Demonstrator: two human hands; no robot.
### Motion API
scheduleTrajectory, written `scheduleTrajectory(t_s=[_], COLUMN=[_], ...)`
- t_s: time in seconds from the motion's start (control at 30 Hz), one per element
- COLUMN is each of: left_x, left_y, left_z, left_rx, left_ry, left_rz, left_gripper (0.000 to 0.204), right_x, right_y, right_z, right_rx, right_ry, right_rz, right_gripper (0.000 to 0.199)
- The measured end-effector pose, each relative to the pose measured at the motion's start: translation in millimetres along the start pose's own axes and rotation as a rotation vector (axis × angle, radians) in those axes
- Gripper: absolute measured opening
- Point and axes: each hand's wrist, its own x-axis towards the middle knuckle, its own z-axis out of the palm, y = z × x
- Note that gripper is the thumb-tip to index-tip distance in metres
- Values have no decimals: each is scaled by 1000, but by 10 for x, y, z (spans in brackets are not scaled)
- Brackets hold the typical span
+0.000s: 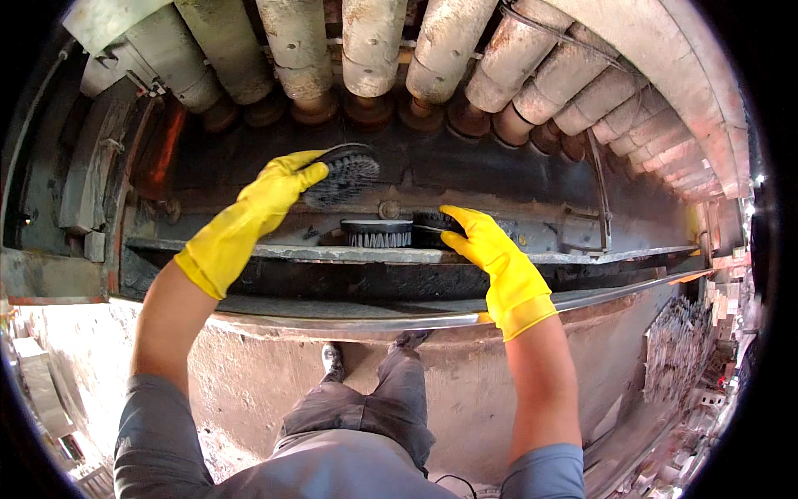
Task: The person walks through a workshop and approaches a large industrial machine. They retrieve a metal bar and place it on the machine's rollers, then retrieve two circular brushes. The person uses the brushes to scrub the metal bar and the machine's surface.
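Both my hands wear yellow rubber gloves. My left hand (287,179) is closed on the edge of a round black brush (342,176), tilted so that its dark bristles show. On the narrow metal ledge (316,251) stands another round brush (376,234), with a dark rim and pale bristles pointing down. Right beside it is a dark round brush (427,223). My right hand (478,237) has its thumb and fingers closed around this one's right side. Its bristles are hard to make out in the shadow.
A row of thick, worn grey cylinders (371,50) slants down overhead, close beyond my hands. A shiny metal rail (391,320) runs across in front of my body. An upright metal bar (600,195) stands at the right. Stacked flat pieces (682,349) lie at the lower right.
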Motion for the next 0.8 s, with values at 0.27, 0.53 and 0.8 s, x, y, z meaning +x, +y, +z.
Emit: scheduleTrajectory(t_s=[0.27, 0.53, 0.8], left_x=[-342, -9, 207], left_y=[165, 70, 388], left_z=[-151, -177, -417], left_rx=[962, 978, 974], left_ry=[-278, -370, -356], left_rz=[-66, -67, -215], left_gripper=[46, 51, 73], right_x=[154, 450, 734], right_y=[-127, -41, -34], right_z=[-218, -345, -430], right_rx=[-40, -96, -124], right_ry=[-56, -67, -72], right_rz=[15, 30, 33], right_gripper=[54, 57, 64])
